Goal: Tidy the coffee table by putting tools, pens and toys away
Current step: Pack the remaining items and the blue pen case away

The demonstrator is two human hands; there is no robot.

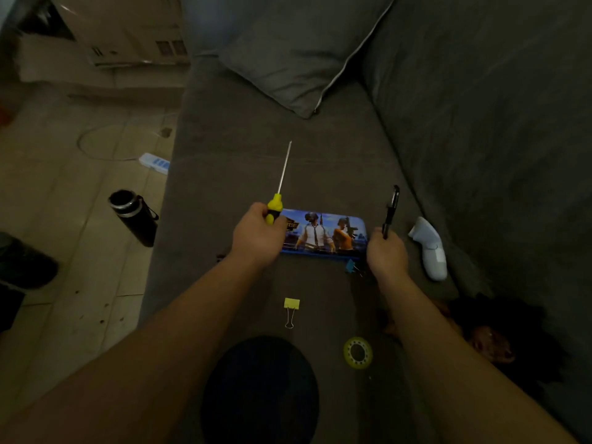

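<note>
Though dim, perhaps a doll (491, 346), half-hidden.

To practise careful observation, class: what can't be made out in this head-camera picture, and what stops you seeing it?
Screwdriver, head view: handle's lower end hidden inside the left hand.
Black tool: too dark to identify; base hidden in the right hand.
Pencil case: left end and lettering covered by the left hand.
Round dark shape, bottom edge: too dim to name.
Dark heap, right side: too dim to name.
</note>
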